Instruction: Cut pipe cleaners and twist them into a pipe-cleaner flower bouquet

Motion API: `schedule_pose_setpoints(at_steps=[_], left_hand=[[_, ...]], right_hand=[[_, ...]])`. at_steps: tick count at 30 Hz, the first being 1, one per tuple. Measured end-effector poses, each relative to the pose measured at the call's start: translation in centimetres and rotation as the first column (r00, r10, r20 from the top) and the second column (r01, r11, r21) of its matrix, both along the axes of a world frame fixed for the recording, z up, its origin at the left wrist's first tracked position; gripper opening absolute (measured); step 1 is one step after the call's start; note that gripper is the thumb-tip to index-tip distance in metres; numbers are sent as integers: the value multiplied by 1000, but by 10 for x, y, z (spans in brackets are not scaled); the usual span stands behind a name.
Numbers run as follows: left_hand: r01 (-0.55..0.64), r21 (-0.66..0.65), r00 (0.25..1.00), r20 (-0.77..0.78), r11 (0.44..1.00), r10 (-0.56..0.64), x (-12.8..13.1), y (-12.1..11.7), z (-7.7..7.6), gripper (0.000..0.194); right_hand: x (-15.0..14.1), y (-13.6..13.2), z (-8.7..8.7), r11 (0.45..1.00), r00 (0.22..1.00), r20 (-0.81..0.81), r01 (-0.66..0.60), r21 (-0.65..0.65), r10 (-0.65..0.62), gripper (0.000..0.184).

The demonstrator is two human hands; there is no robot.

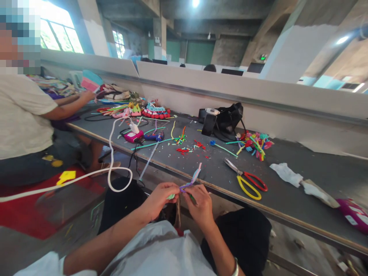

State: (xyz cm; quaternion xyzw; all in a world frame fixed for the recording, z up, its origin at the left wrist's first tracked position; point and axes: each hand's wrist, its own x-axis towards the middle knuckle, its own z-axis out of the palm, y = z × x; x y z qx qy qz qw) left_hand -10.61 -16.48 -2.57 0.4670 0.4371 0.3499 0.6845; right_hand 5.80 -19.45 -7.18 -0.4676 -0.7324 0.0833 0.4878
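Above my lap, at the table's front edge, my left hand (161,196) and my right hand (200,200) are closed close together on a small bundle of pipe cleaners (196,174). Purple, pink and pale blue stems stick up past my right fingers. A purple piece spans the small gap between the two sets of fingertips. Something pale green shows under my left fingers, and a bit of darker green by my right thumb. My fingers cover the rest of the bundle. On the tabletop to the right lie scissors (249,184) with one red and one yellow handle.
Red and green clippings (183,151) litter the table (178,168). Behind them are a blue glue gun (155,136), a magenta power strip (133,136) and a black bag (230,119). A white cable (110,153) loops at left, near a seated co-worker (23,111). Crumpled tissue (286,173) lies right.
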Motion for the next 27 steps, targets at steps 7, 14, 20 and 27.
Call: schedule_pose_setpoints(at_steps=[7, 14, 20, 27], left_hand=[[-94, 383, 939, -273, 919, 210, -4, 3, -13, 14], [84, 647, 881, -403, 758, 246, -8, 4, -16, 13], [349, 772, 768, -561, 531, 310, -7, 3, -21, 16], [611, 752, 677, -659, 249, 328, -6, -1, -20, 21]], right_hand=[[-7, -2, 0, 1000, 1000, 7, -23, -18, 23, 14], [-4, -2, -1, 999, 999, -12, -51, 11, 52, 15], [-1, -7, 0, 999, 999, 36, 21, 43, -22, 17], [4, -7, -4, 998, 998, 6, 64, -5, -64, 16]])
